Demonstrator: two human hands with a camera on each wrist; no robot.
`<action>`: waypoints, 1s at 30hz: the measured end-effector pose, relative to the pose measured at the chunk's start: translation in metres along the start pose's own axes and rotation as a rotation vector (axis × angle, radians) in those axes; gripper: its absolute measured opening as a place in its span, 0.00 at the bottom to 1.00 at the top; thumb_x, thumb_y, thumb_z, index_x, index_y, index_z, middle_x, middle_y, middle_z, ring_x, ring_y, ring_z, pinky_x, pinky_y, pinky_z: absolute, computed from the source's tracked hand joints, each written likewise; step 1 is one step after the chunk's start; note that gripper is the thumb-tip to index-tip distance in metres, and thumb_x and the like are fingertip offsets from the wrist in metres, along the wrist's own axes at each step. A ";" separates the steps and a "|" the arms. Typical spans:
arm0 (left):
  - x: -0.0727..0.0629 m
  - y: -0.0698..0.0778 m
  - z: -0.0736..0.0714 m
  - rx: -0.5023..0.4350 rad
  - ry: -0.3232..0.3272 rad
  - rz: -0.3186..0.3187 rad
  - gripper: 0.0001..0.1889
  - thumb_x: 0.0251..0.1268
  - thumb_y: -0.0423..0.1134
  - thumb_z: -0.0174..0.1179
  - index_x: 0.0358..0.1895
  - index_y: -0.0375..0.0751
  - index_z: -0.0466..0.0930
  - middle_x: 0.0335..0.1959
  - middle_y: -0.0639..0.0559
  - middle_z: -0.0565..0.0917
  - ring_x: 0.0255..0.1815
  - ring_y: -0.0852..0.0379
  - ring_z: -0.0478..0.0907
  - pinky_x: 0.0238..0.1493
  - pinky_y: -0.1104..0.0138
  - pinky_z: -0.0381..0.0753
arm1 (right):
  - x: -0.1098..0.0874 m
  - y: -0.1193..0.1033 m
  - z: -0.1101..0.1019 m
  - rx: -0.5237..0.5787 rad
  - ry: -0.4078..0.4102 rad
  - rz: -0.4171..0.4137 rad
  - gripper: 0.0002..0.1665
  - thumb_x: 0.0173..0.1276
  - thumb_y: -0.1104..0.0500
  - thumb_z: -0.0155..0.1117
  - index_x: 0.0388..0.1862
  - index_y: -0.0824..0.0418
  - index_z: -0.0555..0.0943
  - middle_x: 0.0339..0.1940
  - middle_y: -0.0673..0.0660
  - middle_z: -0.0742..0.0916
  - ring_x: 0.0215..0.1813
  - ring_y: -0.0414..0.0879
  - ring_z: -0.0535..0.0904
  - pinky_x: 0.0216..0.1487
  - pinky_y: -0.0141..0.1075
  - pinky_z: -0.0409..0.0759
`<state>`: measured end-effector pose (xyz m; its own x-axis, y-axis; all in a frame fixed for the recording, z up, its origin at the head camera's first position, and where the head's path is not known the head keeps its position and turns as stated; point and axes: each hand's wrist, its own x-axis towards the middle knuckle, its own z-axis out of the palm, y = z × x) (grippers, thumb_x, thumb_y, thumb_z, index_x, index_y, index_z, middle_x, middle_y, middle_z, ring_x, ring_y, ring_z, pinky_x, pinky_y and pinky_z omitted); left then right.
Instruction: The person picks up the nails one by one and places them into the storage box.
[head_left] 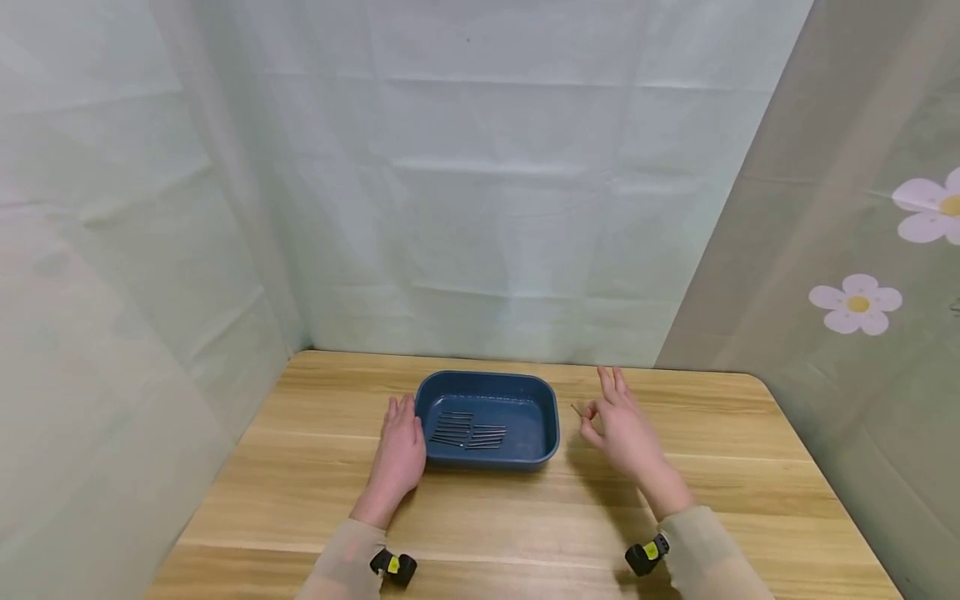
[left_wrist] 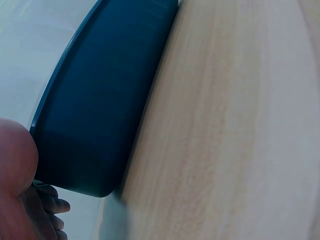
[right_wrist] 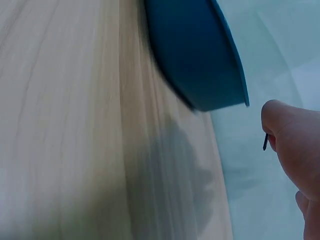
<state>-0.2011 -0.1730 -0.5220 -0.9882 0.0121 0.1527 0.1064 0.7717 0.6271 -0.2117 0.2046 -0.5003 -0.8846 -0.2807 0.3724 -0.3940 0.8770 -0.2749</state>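
Note:
A dark blue rectangular tray (head_left: pixel 536 461) stands on the table, with several thin metal nails (head_left: pixel 487 437) lying in two groups over its left half. My left hand (head_left: pixel 401 450) rests against the tray's left side, its fingers fairly straight; in the left wrist view the thumb (left_wrist: pixel 17 157) is by the rim. To the right of the tray, and apart from it, my right hand (head_left: pixel 626 429) pinches one nail (head_left: pixel 576 410) between thumb and index finger, other fingers raised. That nail's pointed tip (right_wrist: pixel 265 142) shows below the fingers in the right wrist view.
The wooden table (head_left: pixel 480 525) reaches back to a pale hanging cloth (head_left: pixel 480 208). More cloth encloses both sides, with printed flowers (head_left: pixel 857 304) at the right. Each wrist carries a small black camera (head_left: pixel 647 554).

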 end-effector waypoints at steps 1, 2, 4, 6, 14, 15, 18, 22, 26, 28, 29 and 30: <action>0.000 0.000 0.000 0.000 0.001 0.002 0.27 0.87 0.32 0.40 0.79 0.17 0.56 0.82 0.24 0.59 0.86 0.27 0.45 0.84 0.39 0.46 | 0.001 -0.002 0.000 -0.003 0.010 -0.018 0.09 0.67 0.62 0.69 0.27 0.57 0.79 0.81 0.78 0.67 0.84 0.74 0.54 0.80 0.64 0.60; 0.000 0.000 -0.001 0.001 0.002 0.004 0.27 0.87 0.32 0.40 0.79 0.16 0.56 0.81 0.24 0.59 0.86 0.27 0.45 0.83 0.38 0.46 | 0.003 -0.005 0.000 -0.002 0.016 -0.034 0.09 0.67 0.62 0.69 0.28 0.58 0.79 0.81 0.78 0.67 0.84 0.74 0.54 0.81 0.64 0.60; -0.001 0.000 -0.001 0.001 0.000 0.004 0.27 0.87 0.32 0.40 0.79 0.16 0.56 0.81 0.24 0.59 0.86 0.27 0.45 0.84 0.39 0.46 | 0.006 -0.009 0.001 -0.008 0.034 -0.070 0.09 0.67 0.61 0.70 0.29 0.59 0.80 0.80 0.78 0.68 0.83 0.75 0.56 0.80 0.63 0.61; -0.001 0.000 -0.002 0.000 0.005 0.006 0.27 0.87 0.32 0.41 0.79 0.16 0.56 0.81 0.23 0.60 0.86 0.27 0.45 0.83 0.38 0.46 | 0.009 -0.015 0.001 -0.012 0.048 -0.106 0.09 0.67 0.62 0.71 0.29 0.59 0.80 0.80 0.77 0.68 0.83 0.75 0.57 0.80 0.63 0.62; -0.003 0.001 -0.003 -0.003 0.017 0.009 0.27 0.87 0.31 0.41 0.78 0.15 0.58 0.80 0.23 0.61 0.85 0.26 0.46 0.83 0.38 0.47 | 0.024 -0.036 0.004 -0.015 0.036 -0.180 0.07 0.66 0.62 0.71 0.30 0.58 0.81 0.81 0.75 0.67 0.83 0.74 0.56 0.80 0.63 0.61; -0.004 0.001 -0.003 -0.002 0.016 0.009 0.27 0.87 0.31 0.41 0.78 0.15 0.58 0.80 0.22 0.61 0.85 0.26 0.46 0.83 0.38 0.47 | 0.025 -0.039 0.005 -0.017 0.027 -0.181 0.07 0.66 0.61 0.71 0.30 0.58 0.81 0.82 0.75 0.67 0.84 0.74 0.56 0.81 0.63 0.60; -0.004 0.001 -0.003 -0.001 0.010 0.005 0.27 0.87 0.31 0.41 0.78 0.16 0.57 0.81 0.23 0.61 0.85 0.27 0.46 0.83 0.38 0.47 | 0.029 -0.046 0.007 -0.031 0.001 -0.187 0.07 0.67 0.61 0.71 0.30 0.57 0.81 0.82 0.74 0.67 0.85 0.72 0.54 0.82 0.61 0.59; -0.004 0.002 -0.003 0.003 0.015 -0.001 0.27 0.87 0.32 0.41 0.79 0.16 0.57 0.81 0.23 0.61 0.85 0.27 0.46 0.83 0.38 0.48 | 0.035 -0.054 0.008 -0.064 -0.043 -0.211 0.10 0.68 0.58 0.73 0.30 0.53 0.80 0.84 0.72 0.64 0.86 0.70 0.53 0.84 0.58 0.57; -0.002 0.003 -0.005 0.001 0.017 -0.003 0.27 0.88 0.32 0.40 0.79 0.17 0.56 0.81 0.24 0.60 0.86 0.27 0.46 0.83 0.38 0.48 | 0.045 -0.061 0.010 -0.112 -0.102 -0.274 0.10 0.69 0.56 0.74 0.29 0.51 0.81 0.86 0.70 0.63 0.87 0.68 0.51 0.84 0.56 0.55; -0.002 0.003 -0.006 -0.003 0.020 0.003 0.27 0.87 0.31 0.40 0.79 0.16 0.57 0.81 0.23 0.60 0.85 0.26 0.46 0.83 0.38 0.48 | 0.050 -0.065 0.013 -0.136 -0.138 -0.319 0.10 0.69 0.56 0.75 0.29 0.51 0.82 0.86 0.70 0.62 0.87 0.67 0.50 0.84 0.57 0.57; -0.002 0.003 -0.006 -0.003 0.015 0.000 0.27 0.87 0.31 0.40 0.79 0.16 0.57 0.81 0.24 0.60 0.85 0.27 0.46 0.83 0.38 0.48 | 0.053 -0.067 0.016 -0.147 -0.152 -0.347 0.10 0.69 0.56 0.75 0.29 0.51 0.82 0.85 0.71 0.63 0.87 0.68 0.51 0.83 0.58 0.58; -0.002 0.002 -0.006 -0.004 0.013 -0.003 0.27 0.87 0.31 0.40 0.79 0.17 0.57 0.81 0.24 0.60 0.85 0.27 0.46 0.83 0.38 0.47 | 0.056 -0.068 0.018 -0.162 -0.167 -0.374 0.10 0.69 0.56 0.75 0.28 0.51 0.82 0.85 0.71 0.63 0.87 0.68 0.52 0.83 0.59 0.59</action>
<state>-0.1978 -0.1751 -0.5161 -0.9870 0.0012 0.1606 0.1036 0.7689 0.6309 -0.2390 0.1219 -0.4770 -0.7218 -0.6382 0.2678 -0.6626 0.7490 -0.0012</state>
